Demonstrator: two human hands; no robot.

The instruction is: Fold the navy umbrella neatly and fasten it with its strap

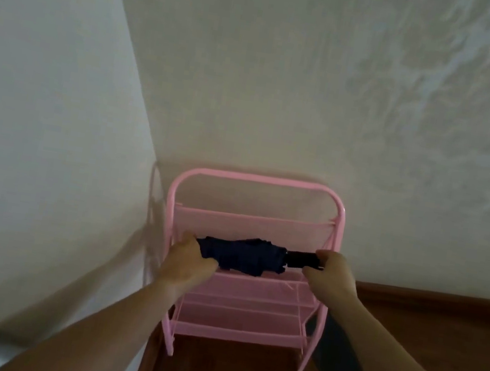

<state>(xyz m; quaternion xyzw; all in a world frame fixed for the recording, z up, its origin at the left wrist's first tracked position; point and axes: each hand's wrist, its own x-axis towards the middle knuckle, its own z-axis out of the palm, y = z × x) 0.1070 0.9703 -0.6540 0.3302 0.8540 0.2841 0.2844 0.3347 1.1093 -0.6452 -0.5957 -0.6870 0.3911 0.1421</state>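
Pale plaster walls meet in a corner at left, above a dark wooden floor [427, 323]. A pink wire rack [262, 180] with several mesh shelves stands against the far wall. The navy umbrella [242, 257] is held level in the air in front of the rack's upper shelves, collapsed, its cloth bunched in loose, uneven folds. The left hand [190, 258] grips the cloth end, fingers [208, 264] curled round it. The right hand [330, 274] grips the black handle [302, 260], fingers closed about it. A dark flat strip [339, 370], perhaps the umbrella's sleeve, slants down past the rack's right leg near the right forearm; whether it hangs or lies on the floor cannot be told.

Step in hand, as judged: the shaft appears already pushed in, and the cloth is not yet smoothed or wound. The strap is not visible, so it is presumably unfastened. The next move likely calls for turning the handle with the right hand while the left gathers the pleats flat round the shaft, then finding the strap and wrapping it.

Clearances: the rack's top bar and side posts lie close behind the umbrella; the left wall is near that elbow. Open room lies to the right, above the floor, and toward the person.
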